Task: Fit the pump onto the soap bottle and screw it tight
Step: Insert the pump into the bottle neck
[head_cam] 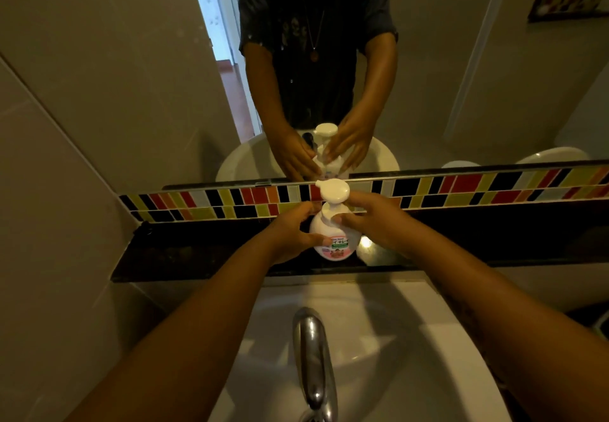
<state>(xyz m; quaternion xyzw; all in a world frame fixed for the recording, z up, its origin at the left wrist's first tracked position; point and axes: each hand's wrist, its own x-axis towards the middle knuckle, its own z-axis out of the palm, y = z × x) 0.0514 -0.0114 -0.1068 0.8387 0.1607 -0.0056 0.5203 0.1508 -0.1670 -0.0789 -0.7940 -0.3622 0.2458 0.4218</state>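
Note:
A white soap bottle (333,240) with a pink and green label stands upright on the dark shelf (184,260) behind the sink. Its white pump (333,191) sits on the bottle's neck, head pointing left. My left hand (290,233) wraps the bottle's left side, thumb across the label. My right hand (379,220) comes from the right, its fingertips pinching the pump's collar at the neck. The mirror above repeats both hands and the bottle.
A white sink (362,339) with a chrome tap (313,365) lies below the shelf. A band of coloured tiles (461,191) runs behind the bottle, under the mirror (131,75). Grey walls close in on the left.

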